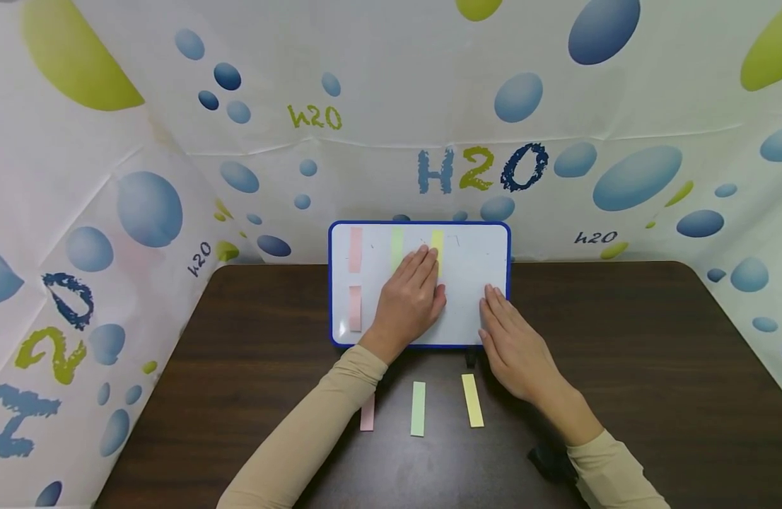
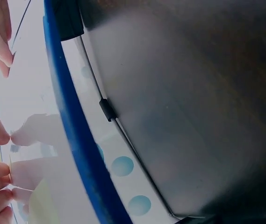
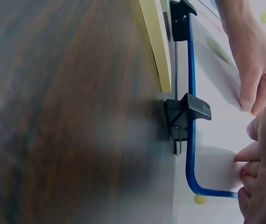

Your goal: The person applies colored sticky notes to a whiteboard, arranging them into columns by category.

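Note:
A whiteboard (image 1: 461,311) with a blue frame stands propped at the back of the table. My left hand (image 1: 410,300) lies with straight fingers against it, the fingertips over the lower part of a yellow strip (image 1: 438,239). Left of that is a light green strip (image 1: 397,244), partly behind the hand. Two pink strips, an upper pink strip (image 1: 356,249) and a lower pink strip (image 1: 356,308), are on the board's left side. My right hand (image 1: 515,346), fingers extended, touches the board near its right edge.
On the dark table (image 1: 620,353) before the board lie a pink strip (image 1: 367,417), partly under the left sleeve, a green strip (image 1: 418,410) and a yellow strip (image 1: 472,401). A black clip (image 3: 189,112) grips the board's lower edge. Behind hangs a patterned sheet (image 1: 391,85).

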`<move>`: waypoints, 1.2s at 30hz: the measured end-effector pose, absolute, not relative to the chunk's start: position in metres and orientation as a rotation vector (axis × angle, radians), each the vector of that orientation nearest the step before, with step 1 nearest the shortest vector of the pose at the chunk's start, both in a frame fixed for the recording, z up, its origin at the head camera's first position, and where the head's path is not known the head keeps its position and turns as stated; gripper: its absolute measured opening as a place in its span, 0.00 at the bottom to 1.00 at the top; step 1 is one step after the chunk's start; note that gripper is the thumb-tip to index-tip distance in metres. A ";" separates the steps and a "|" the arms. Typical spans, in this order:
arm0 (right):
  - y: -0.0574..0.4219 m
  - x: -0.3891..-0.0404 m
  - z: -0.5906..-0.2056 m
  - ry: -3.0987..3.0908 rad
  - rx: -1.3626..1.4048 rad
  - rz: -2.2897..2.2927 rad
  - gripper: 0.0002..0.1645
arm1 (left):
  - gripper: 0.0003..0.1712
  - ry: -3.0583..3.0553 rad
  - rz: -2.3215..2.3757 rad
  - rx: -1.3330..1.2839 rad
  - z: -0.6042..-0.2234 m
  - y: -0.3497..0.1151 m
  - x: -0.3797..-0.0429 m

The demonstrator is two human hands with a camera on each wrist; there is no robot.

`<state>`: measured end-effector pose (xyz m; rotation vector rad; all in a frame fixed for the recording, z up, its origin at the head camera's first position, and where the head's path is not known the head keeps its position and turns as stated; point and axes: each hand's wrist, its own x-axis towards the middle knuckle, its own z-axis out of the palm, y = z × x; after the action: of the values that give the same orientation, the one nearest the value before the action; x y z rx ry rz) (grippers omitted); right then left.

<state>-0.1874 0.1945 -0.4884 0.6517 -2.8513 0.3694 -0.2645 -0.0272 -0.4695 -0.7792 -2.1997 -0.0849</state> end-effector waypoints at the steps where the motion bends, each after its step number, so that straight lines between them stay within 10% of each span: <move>1: 0.194 -0.187 -0.488 -2.852 0.652 0.368 0.37 | 0.24 -2.208 -0.086 -0.779 -0.469 -0.027 -0.264; 36: 0.197 -0.172 -0.485 -2.534 0.763 0.544 0.31 | 0.22 -2.203 -0.195 -0.817 -0.462 -0.028 -0.246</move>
<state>-0.1720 0.1970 -0.4849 0.7626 -2.5345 0.5435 -0.2464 -0.0276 -0.4618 -0.8167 -2.2033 -0.1950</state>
